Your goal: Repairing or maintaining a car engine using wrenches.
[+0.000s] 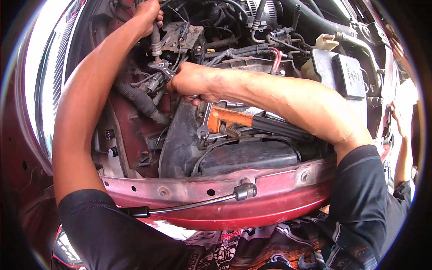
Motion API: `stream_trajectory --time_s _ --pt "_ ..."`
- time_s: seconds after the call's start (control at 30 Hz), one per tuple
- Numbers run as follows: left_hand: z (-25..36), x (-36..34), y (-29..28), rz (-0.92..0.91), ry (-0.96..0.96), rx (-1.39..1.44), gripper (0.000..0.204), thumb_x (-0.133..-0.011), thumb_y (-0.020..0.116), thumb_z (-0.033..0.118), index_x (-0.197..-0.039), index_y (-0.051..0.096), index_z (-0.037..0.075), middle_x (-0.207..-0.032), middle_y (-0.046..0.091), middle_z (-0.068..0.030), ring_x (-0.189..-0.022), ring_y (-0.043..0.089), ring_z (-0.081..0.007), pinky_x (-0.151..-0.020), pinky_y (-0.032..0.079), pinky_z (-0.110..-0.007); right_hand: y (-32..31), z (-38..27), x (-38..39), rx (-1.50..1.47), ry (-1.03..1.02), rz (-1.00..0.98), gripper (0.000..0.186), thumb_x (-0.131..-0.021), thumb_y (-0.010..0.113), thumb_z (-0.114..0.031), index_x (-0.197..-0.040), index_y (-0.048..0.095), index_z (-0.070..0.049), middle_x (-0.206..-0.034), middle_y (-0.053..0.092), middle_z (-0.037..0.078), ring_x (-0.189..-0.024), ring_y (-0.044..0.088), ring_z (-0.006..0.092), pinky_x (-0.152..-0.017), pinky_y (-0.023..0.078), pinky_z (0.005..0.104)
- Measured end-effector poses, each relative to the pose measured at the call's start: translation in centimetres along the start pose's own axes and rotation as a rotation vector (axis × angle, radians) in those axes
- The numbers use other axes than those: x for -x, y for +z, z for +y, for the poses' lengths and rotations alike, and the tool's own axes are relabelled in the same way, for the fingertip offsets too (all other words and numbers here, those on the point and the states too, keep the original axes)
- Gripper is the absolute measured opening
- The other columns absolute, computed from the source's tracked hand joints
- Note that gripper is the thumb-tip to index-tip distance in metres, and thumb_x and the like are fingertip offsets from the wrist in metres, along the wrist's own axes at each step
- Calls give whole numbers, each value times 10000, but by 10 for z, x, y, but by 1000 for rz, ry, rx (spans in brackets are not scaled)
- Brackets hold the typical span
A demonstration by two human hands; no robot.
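At the upper left of the engine bay, my left hand (149, 19) is closed around a black hose, just above its ribbed metal fitting (156, 48). My right hand (194, 82) grips an adjustable wrench (162, 67), whose jaws sit at the lower end of that fitting. Most of the wrench handle is hidden in my fist. Below my right hand, an open-ended wrench (204, 126) points down; its upper end is covered, so I cannot tell whether the hand touches it. An orange pipe wrench (231, 117) with a black handle lies under my right forearm.
A ratchet (193, 202) rests along the red front crossmember (288, 179). A fuse box with a black lid (348, 75) stands at the right. An alternator (261, 12) sits at the back. Another person's hand (396, 112) is at the far right edge.
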State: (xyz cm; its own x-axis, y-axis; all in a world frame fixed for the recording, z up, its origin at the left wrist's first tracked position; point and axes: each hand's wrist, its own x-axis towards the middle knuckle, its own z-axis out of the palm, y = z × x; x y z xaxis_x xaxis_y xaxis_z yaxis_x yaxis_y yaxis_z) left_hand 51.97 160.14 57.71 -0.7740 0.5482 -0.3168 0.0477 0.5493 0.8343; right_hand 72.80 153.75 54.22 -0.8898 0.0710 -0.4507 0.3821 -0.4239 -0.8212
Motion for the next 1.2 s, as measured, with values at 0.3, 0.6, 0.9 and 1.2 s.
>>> stream_trajectory --time_s 0.3,0.6,0.9,1.2 --pt "8 -9 0 -26 -6 45 249 -947 469 358 -852 457 128 -562 354 19 -426 327 -110 -400 333 -294 -107 28 -27 1571 -492 346 309 -885 498 -180 -1170 520 -65 -827 669 201 -750 675 358 -642 541 463" --pt "1 -2 -1 10 -18 6 243 -943 469 348 -827 458 135 -545 340 30 -421 325 -104 -406 328 -280 -110 40 -41 1522 -666 331 303 -841 484 -115 -1137 525 -61 -873 666 187 -816 667 374 -686 544 458" --pt "4 -2 7 -7 30 18 232 -935 489 335 -815 454 141 -552 359 23 -418 340 -109 -396 337 -285 -133 26 -18 1467 -643 292 401 -790 518 -124 -1189 549 -113 -837 667 204 -810 650 387 -709 520 482" --pt "4 -4 4 0 18 -6 232 -936 497 341 -849 462 129 -558 371 14 -418 350 -114 -391 338 -289 -65 21 9 1025 -314 275 379 -833 558 -265 -1028 573 59 -999 639 274 -994 620 391 -865 496 454"
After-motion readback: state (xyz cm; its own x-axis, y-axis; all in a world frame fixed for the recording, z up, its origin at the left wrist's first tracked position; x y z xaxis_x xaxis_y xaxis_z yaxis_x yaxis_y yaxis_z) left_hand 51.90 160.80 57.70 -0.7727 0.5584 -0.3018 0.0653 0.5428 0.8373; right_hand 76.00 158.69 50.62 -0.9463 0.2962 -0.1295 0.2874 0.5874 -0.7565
